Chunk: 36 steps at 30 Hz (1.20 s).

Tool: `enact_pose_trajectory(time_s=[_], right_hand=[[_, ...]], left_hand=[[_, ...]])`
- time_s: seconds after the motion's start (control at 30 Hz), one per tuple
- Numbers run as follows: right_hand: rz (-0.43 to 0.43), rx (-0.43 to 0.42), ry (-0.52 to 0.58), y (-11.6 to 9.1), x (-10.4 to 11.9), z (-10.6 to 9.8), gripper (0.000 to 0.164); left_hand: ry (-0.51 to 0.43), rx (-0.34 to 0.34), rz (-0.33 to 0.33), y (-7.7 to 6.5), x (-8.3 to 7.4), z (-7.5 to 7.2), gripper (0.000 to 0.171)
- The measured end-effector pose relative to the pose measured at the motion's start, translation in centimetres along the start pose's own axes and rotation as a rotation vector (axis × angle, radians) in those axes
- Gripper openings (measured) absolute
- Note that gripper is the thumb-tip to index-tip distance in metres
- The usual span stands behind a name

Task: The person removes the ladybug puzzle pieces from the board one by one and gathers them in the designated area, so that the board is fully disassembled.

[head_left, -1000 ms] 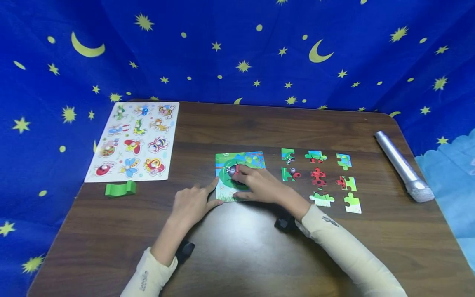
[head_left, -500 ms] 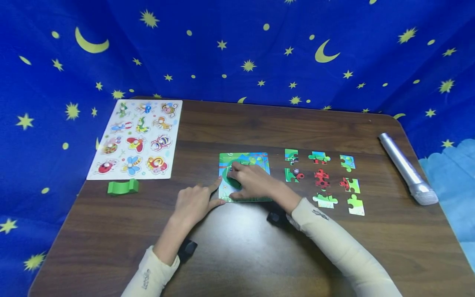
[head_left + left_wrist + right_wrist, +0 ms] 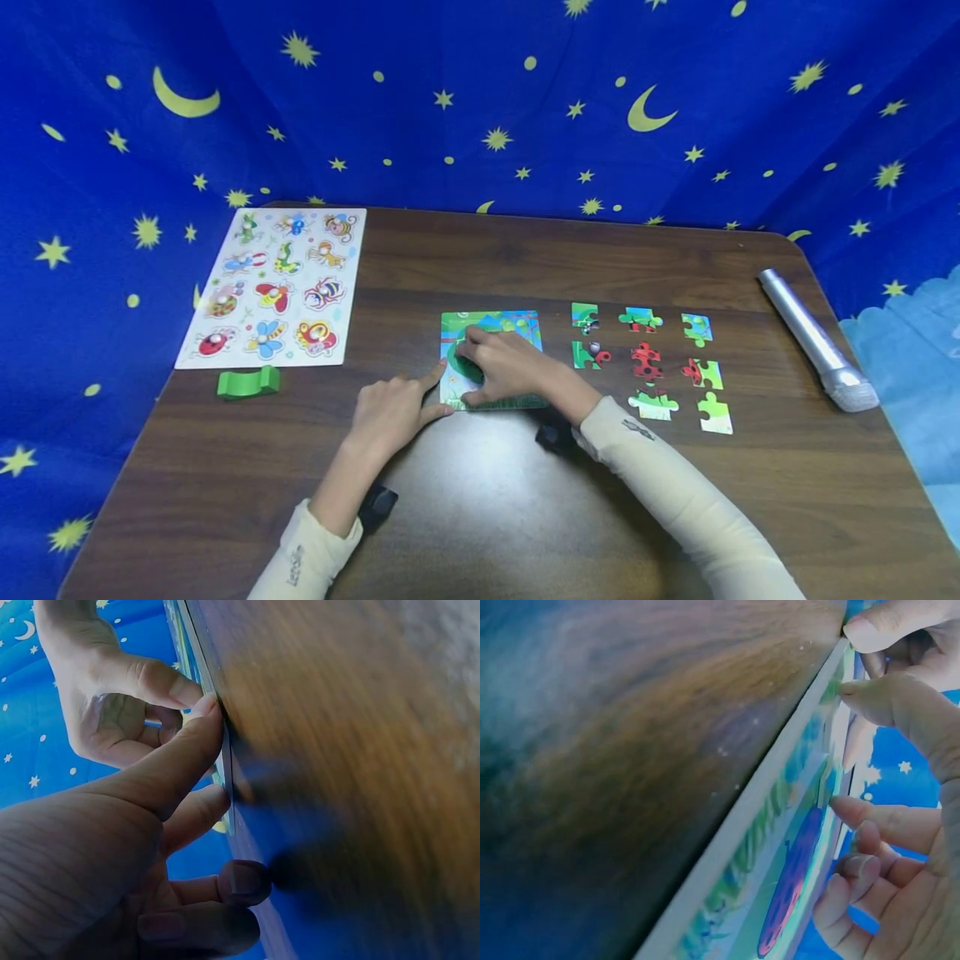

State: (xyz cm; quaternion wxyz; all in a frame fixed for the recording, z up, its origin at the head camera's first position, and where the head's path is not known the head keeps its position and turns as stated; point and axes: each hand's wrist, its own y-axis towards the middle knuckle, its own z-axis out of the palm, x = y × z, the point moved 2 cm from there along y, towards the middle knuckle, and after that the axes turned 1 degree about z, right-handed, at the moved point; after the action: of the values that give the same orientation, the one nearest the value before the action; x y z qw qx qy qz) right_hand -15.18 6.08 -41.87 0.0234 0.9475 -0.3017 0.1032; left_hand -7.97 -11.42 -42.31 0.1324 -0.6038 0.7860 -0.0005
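A small colourful puzzle board (image 3: 453,392) lies in the middle of the table, its green and blue picture partly hidden by my right hand. Thumb and index finger of my left hand (image 3: 386,412) touch the board's near left corner, holding its edge. My right hand (image 3: 510,362) reaches over from the right, thumb and index fingertips pressing on the left part of the board. In the right wrist view, a thin raised edge shows on the board (image 3: 772,825) by those fingertips, beside a dark-outlined purple-pink shape. The other right fingers curl loosely above the board.
Several loose jigsaw pieces with ladybug parts, such as a red spotted one (image 3: 647,362), lie in rows right of the board. A silver microphone (image 3: 813,337) lies far right. A white insect peg puzzle (image 3: 300,321) and green block (image 3: 249,383) are at left; a blue starry cloth (image 3: 420,117) hangs behind.
My right hand has shifted slightly left and its index finger now covers the printed ladybug that showed earlier. The left hand stays at the board's corner.
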Motion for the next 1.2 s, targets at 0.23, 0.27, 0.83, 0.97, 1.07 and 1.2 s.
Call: enact_pose_trajectory(time_s=[0.23, 0.27, 0.83, 0.97, 1.07, 1.2], right_hand=[[0.000, -0.013, 0.003, 0.0, 0.0, 0.1, 0.057], [-0.004, -0.015, 0.007, -0.1, 0.0, 0.2, 0.057], [0.047, -0.058, 0.016, -6.0, -2.4, -2.4, 0.064], [0.074, -0.081, 0.029, -8.6, -3.3, -2.8, 0.061], [0.109, -0.086, 0.026, -10.5, -4.0, -2.9, 0.060], [0.168, -0.073, 0.033, -12.8, -4.8, -2.9, 0.061]], left_hand=[[-0.011, -0.013, 0.007, -0.1, 0.0, 0.0, 0.070], [-0.013, -0.013, 0.009, 0.0, 0.0, 0.1, 0.070], [-0.015, -0.006, 0.017, 0.1, 0.1, -0.2, 0.071], [-0.016, -0.005, 0.019, 0.2, 0.2, -0.2, 0.071], [-0.017, 0.004, 0.018, 0.2, 0.2, -0.2, 0.071], [-0.015, 0.015, 0.016, 0.2, 0.2, -0.2, 0.070]])
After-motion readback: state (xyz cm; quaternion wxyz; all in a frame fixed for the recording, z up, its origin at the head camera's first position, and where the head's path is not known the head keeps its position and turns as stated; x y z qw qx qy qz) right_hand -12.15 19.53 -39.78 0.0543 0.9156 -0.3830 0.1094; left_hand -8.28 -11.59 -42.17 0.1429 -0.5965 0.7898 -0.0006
